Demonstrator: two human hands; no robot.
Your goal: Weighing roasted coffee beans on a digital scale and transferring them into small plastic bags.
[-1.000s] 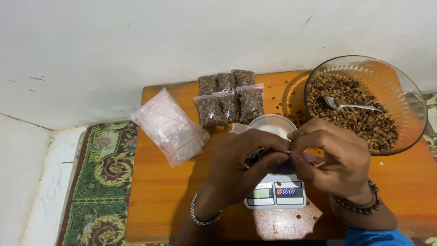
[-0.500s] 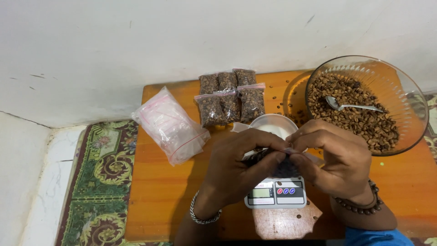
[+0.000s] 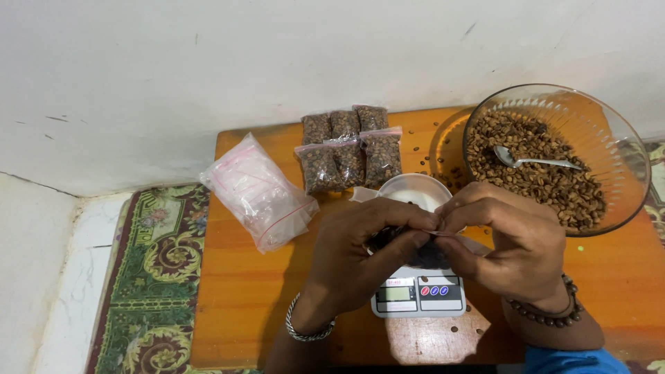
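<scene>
In the head view, the left hand point(image 3: 360, 260) and the right hand point(image 3: 509, 242) meet over the middle of the orange wooden tabletop point(image 3: 242, 305). Both are closed in a pinch on the top edge of a small clear bag of beans point(image 3: 422, 255), whose dark contents show between the palms; thumbs and forefingers press the strip from either side. The bag hangs just above a white kitchen scale point(image 3: 418, 296), whose display and buttons peek out at 6 o'clock from the hands. A white cup point(image 3: 414, 188) sits on the scale at 12 o'clock from the hands, partly hidden by the knuckles.

At 2 o'clock stands a glass bowl point(image 3: 609, 131) filled with brown beans, a metal spoon point(image 3: 533, 161) lying in them. At 11 o'clock, near the wall, filled bean packets point(image 3: 350, 149) lie in two touching rows. At 10 o'clock rests a bundle of empty clear bags point(image 3: 256, 190) with pink strips. A green patterned rug point(image 3: 156, 277) lies at 9 o'clock, beside the tabletop.
</scene>
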